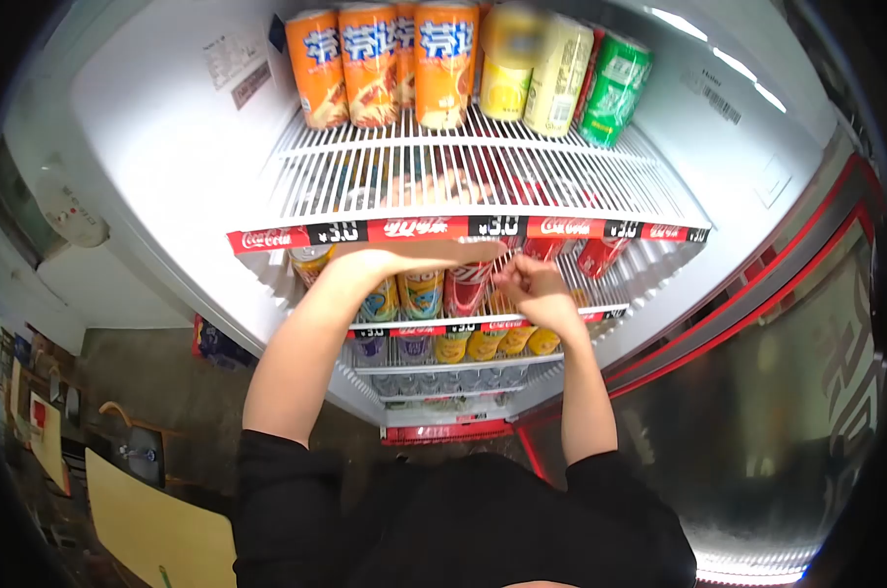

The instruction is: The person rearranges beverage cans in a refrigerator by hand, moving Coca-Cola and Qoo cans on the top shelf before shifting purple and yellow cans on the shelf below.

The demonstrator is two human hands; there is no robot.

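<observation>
My left hand (442, 186) reaches in under the top shelf's price strip. It shows only in part through the wire bars, and what its fingers do is hidden. At the front of the second shelf, my right hand (534, 286) has its fingers curled together; whether anything is in them I cannot make out. A red Coca-Cola can (468, 289) stands upright just left of the right hand. Left of it are yellow-and-blue cans (421, 294), partly behind my left forearm. Another red can (600, 257) stands further right on this shelf.
On the top wire shelf (385, 162) stand several orange cans (446, 64), yellow cans (558, 78) and a green can (617, 88). A red price strip (414, 228) edges that shelf. Lower shelves hold yellow-topped drinks (485, 345) and clear bottles (443, 380). The open glass door (738, 392) is at right.
</observation>
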